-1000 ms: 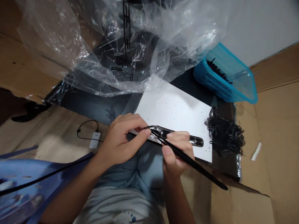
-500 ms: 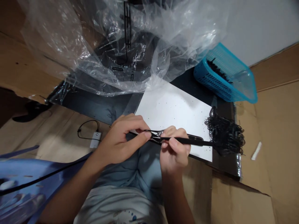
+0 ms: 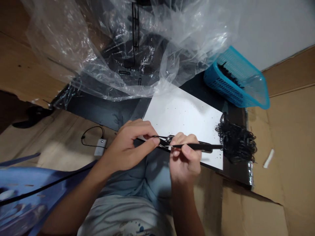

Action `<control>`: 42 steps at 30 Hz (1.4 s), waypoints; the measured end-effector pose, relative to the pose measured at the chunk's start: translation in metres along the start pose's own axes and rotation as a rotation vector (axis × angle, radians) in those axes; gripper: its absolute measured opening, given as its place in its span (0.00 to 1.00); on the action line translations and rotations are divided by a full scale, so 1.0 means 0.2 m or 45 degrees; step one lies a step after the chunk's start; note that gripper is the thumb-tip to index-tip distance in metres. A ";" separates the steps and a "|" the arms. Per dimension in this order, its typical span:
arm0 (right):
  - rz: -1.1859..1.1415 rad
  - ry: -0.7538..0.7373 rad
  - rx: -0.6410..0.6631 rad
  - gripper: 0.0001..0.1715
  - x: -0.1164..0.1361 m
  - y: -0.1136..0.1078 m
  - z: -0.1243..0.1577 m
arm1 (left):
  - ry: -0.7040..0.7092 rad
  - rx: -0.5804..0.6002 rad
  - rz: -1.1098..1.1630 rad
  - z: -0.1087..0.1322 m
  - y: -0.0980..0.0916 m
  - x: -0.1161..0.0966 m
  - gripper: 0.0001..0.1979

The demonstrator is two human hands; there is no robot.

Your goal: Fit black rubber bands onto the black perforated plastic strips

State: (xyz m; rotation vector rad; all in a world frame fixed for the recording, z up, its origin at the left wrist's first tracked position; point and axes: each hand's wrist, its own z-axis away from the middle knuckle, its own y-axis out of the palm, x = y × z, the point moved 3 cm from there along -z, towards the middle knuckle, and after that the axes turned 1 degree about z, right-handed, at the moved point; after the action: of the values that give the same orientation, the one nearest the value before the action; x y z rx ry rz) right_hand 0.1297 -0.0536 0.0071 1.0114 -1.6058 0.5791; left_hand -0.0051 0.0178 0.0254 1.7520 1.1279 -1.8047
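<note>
Slotted black plastic strip lay just above my lap, across the lower edge of a white paper sheet. Its left end was pinched in my left hand, the thumb and fingers clenched on it. My right hand grasped long black tweezers pen-style, with their tips at the strip's openings, close to my left thumb. Whether anything sat between the tips was too small to tell. I judged the step in hand to be fine work at those openings, and the next move called for a steady left-hand hold and exact placing of the tips. Black specks dotted the sheet. Just right of it lay a curly tangle of black strands, and farther off stood a blue plastic mesh basket holding more black material. Crumpled clear plastic film draped over the far side of a black board. Cardboard spread beneath, with a small white device and its cable left of my hands.
</note>
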 end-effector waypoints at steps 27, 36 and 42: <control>0.495 -0.530 0.082 0.05 0.05 -0.04 0.06 | 0.024 0.027 0.121 -0.01 -0.01 -0.01 0.11; 0.020 -0.186 -0.041 0.07 0.01 0.05 0.03 | 0.010 0.046 0.303 -0.01 -0.03 -0.01 0.10; -0.060 -0.081 -0.015 0.08 0.00 0.05 0.03 | 0.020 0.057 0.276 0.00 -0.03 -0.01 0.11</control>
State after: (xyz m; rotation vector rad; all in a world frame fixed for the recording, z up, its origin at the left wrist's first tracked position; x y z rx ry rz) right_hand 0.1184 -0.0538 0.0063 1.0658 -1.6349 0.5096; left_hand -0.0085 0.0213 0.0295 1.8390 0.8714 -1.7001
